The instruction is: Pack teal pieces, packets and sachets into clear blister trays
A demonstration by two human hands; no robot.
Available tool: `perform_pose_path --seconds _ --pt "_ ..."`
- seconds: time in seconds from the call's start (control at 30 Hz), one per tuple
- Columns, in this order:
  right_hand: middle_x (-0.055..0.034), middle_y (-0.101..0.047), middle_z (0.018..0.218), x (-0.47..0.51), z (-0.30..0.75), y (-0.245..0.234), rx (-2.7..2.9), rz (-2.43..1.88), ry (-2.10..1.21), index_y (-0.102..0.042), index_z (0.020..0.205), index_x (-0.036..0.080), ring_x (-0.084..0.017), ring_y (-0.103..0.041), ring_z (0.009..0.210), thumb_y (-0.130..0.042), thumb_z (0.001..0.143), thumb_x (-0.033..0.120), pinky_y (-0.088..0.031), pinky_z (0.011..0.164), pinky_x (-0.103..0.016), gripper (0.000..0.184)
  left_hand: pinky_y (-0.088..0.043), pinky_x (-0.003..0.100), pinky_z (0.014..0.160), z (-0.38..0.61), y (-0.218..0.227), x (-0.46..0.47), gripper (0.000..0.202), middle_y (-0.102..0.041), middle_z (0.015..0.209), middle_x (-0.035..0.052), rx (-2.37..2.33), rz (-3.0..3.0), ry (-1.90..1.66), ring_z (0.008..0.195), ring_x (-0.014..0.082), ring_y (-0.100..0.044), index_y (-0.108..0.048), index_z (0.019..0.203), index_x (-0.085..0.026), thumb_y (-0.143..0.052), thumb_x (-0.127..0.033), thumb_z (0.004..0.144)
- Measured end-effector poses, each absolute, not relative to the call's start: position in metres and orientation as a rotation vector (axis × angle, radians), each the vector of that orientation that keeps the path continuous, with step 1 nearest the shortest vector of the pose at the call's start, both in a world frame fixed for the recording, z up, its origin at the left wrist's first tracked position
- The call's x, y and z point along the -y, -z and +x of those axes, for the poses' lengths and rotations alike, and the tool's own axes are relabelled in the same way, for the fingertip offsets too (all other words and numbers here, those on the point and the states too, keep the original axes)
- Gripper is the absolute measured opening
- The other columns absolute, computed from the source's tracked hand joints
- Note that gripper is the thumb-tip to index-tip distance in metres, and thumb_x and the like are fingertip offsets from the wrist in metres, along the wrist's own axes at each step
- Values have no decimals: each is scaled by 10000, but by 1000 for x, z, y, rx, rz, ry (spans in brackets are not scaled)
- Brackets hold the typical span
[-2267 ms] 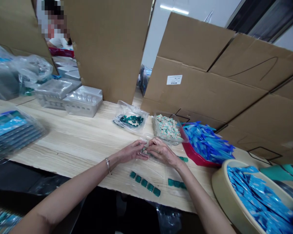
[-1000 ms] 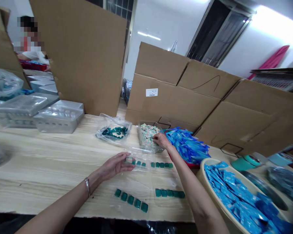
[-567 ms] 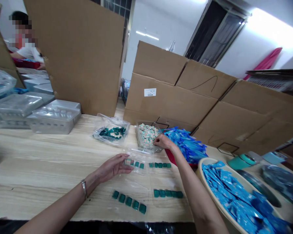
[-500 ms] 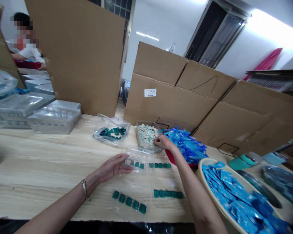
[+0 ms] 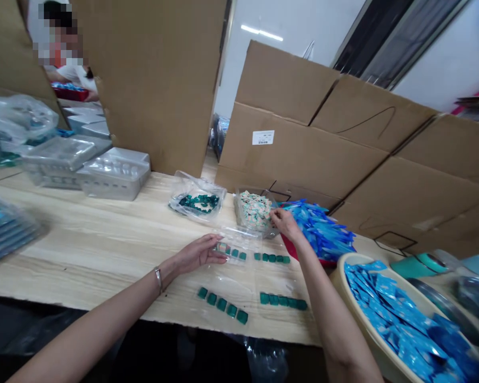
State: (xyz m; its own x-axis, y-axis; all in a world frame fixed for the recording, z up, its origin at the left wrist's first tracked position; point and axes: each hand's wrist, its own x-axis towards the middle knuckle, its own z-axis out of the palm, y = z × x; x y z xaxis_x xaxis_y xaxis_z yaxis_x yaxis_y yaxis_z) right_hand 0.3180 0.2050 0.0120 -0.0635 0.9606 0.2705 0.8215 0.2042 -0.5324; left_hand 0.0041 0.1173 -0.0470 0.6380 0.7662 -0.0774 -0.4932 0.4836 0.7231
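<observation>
My left hand lies flat with its fingertips on a clear plastic blister tray, which holds a row of small teal tiles. My right hand reaches to the edge of a clear container full of pale, teal-flecked mosaic pieces. Its fingertips touch the pieces, and whether they grip any is hidden. Two loose rows of teal tiles lie on the wooden table nearer me. A clear bag of teal tiles sits farther back.
A red tray of blue sachets stands right of my right hand, and a cream basin of blue sachets is at front right. Grey plastic trays and bags stand at left. Cardboard sheets wall the table's far side. A co-worker sits beyond.
My hands were together over the clear plastic at mid-table. They have parted: the right went to the mosaic container, and the left rests on the tray, where a row of tiles now lies.
</observation>
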Motion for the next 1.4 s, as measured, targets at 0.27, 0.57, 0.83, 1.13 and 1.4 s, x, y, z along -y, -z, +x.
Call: perform_pose_path --seconds 0.27,0.57,0.83,1.13,1.4 --pt "-19 -575 625 -197 297 -20 1908 -1504 -484 -551 752 150 -129 -513 553 -428 813 354 -387 532 -228 246 -432 451 904 5 49 -119 317 -617 1100 153 -428 742 -786 941 266 -637 -500 1102 -166 -555 -305 823" --pt "-26 -580 763 -123 208 -34 2239 -1134 -709 -639 760 163 -126 -516 701 -500 842 311 -393 620 -229 219 -419 462 905 4 45 -116 308 -628 1075 140 -357 767 -775 892 249 -651 -519 1103 -156 -546 -297 830" --pt "-26 -538 724 -118 182 -13 2396 -1096 -432 -595 717 154 -130 -510 692 -505 836 176 -400 632 -241 151 -437 432 884 4 46 -117 263 -590 1141 117 -332 789 -749 888 233 -649 -549 1065 -170 -542 -290 832" --pt "-43 -567 822 -102 182 -14 2417 -1022 -289 -608 873 187 -155 -520 794 -508 856 188 -410 718 -273 102 -428 439 894 4 46 -116 256 -631 1033 119 -319 755 -765 880 223 -644 -552 1057 -144 -530 -275 839" --pt "-81 -567 863 -89 162 3 2458 -1179 35 -598 838 199 -209 -494 832 -475 860 170 -421 717 -329 128 -504 379 763 5 45 -113 251 -652 976 119 -386 748 -782 817 205 -645 -576 1049 -143 -542 -263 831"
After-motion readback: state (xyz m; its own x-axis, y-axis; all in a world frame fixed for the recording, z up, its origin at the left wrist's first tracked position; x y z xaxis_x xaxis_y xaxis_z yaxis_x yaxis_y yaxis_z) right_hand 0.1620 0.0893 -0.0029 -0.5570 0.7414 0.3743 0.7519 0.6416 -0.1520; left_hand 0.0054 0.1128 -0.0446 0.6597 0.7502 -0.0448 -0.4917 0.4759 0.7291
